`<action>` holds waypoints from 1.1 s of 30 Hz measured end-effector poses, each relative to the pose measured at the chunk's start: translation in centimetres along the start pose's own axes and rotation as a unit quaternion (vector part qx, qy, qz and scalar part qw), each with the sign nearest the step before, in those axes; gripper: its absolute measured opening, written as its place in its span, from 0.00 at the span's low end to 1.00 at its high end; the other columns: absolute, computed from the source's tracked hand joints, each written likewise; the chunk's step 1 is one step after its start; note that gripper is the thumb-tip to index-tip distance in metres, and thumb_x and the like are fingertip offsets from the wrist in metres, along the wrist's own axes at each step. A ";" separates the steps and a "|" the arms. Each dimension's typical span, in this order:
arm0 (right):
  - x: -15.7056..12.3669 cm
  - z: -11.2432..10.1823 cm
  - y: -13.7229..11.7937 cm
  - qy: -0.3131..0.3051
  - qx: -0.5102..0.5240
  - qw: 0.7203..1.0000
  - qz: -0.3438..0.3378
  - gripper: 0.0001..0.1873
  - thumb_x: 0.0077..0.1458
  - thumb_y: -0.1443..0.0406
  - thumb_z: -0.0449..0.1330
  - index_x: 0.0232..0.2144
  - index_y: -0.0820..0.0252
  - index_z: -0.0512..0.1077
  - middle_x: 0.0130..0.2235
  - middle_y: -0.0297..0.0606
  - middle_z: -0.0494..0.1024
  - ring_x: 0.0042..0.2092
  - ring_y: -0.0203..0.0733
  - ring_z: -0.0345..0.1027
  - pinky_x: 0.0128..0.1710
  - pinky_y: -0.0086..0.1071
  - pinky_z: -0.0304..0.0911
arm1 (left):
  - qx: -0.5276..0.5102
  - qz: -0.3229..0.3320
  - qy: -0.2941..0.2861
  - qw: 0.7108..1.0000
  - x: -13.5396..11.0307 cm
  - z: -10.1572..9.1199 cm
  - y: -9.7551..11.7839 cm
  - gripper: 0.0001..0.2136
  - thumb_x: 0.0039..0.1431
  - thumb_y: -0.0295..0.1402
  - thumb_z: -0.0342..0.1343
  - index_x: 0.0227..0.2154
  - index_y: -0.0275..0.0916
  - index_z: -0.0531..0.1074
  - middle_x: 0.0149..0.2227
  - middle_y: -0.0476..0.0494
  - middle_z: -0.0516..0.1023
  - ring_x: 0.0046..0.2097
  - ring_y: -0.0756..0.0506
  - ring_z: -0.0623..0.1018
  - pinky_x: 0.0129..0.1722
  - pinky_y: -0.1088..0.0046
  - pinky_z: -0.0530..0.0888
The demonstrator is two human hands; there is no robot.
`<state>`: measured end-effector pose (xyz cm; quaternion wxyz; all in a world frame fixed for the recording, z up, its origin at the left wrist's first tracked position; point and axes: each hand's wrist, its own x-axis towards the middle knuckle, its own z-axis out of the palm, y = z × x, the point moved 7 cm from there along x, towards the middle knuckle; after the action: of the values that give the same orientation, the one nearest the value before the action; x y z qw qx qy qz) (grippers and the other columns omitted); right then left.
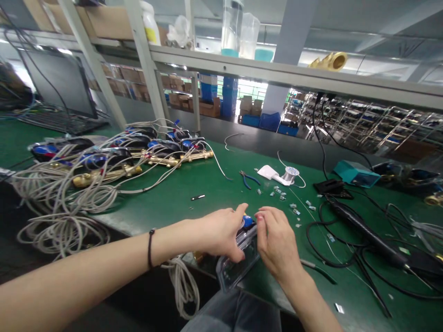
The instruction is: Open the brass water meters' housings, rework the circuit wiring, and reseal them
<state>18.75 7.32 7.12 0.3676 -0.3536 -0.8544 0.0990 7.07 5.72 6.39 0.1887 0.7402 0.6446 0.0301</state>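
Clear cover (238, 269) between the fingers (262, 234)

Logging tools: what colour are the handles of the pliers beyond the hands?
Blue; the pliers' handles show best in the head view.

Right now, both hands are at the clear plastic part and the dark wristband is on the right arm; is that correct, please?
Not quite: the head view shows the dark wristband on the left arm, not the right; both hands are indeed at the clear plastic part.
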 end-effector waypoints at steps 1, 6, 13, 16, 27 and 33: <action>0.6 1.0 -0.1 -0.040 0.019 0.999 -0.016 0.15 0.63 0.65 0.44 0.31 0.60 0.69 0.34 0.42 0.74 0.38 0.42 0.68 0.39 0.34 0.60 | 0.004 0.024 -0.009 1.000 -0.4 0.1 0.2 0.51 0.36 0.40 0.65 0.63 0.32 0.47 0.53 0.31 0.71 0.53 0.36 0.73 0.49 0.68 0.71; 1.3 4.6 -1.2 -0.150 0.091 0.983 -0.050 0.18 0.63 0.65 0.43 0.27 0.60 0.69 0.27 0.35 0.73 0.27 0.34 0.64 0.30 0.28 0.57 | 0.056 0.097 0.025 0.993 -2.4 -0.5 1.0 0.49 0.40 0.42 0.65 0.62 0.27 0.48 0.55 0.27 0.69 0.55 0.36 0.71 0.57 0.62 0.64; 0.8 5.0 -1.2 -0.160 0.107 0.981 -0.014 0.24 0.65 0.63 0.40 0.26 0.59 0.72 0.27 0.38 0.74 0.31 0.37 0.68 0.34 0.28 0.59 | -0.068 -0.072 0.352 0.931 -9.3 0.6 -1.6 0.16 0.57 0.40 0.56 0.44 0.39 0.64 0.42 0.41 0.73 0.46 0.41 0.74 0.45 0.61 0.73; 0.5 5.1 -1.3 -0.159 0.099 0.982 -0.005 0.24 0.65 0.63 0.40 0.26 0.59 0.72 0.28 0.39 0.75 0.32 0.38 0.69 0.36 0.29 0.59 | -0.162 -0.134 0.339 0.917 -10.0 3.3 -2.2 0.12 0.66 0.41 0.41 0.39 0.41 0.66 0.37 0.44 0.73 0.40 0.43 0.75 0.39 0.64 0.74; 1.0 5.4 -3.0 -0.223 0.009 0.974 -0.045 0.20 0.63 0.64 0.42 0.27 0.61 0.70 0.31 0.42 0.75 0.35 0.41 0.66 0.37 0.33 0.58 | -0.066 -0.217 0.351 0.908 -7.6 3.5 -2.1 0.16 0.66 0.33 0.31 0.27 0.42 0.62 0.30 0.42 0.69 0.32 0.42 0.71 0.31 0.65 0.67; 1.7 6.2 -4.1 -0.285 -0.016 0.955 -0.076 0.18 0.62 0.66 0.44 0.27 0.61 0.70 0.31 0.40 0.75 0.35 0.41 0.64 0.39 0.33 0.57 | -0.075 -0.201 0.365 0.906 -7.5 3.8 -2.3 0.15 0.65 0.31 0.33 0.25 0.42 0.60 0.29 0.42 0.68 0.32 0.43 0.70 0.31 0.66 0.65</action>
<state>11.45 6.04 5.48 0.1093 -0.2504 -0.9495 0.1543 4.72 -2.24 3.65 -0.0029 0.5166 0.7992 0.3074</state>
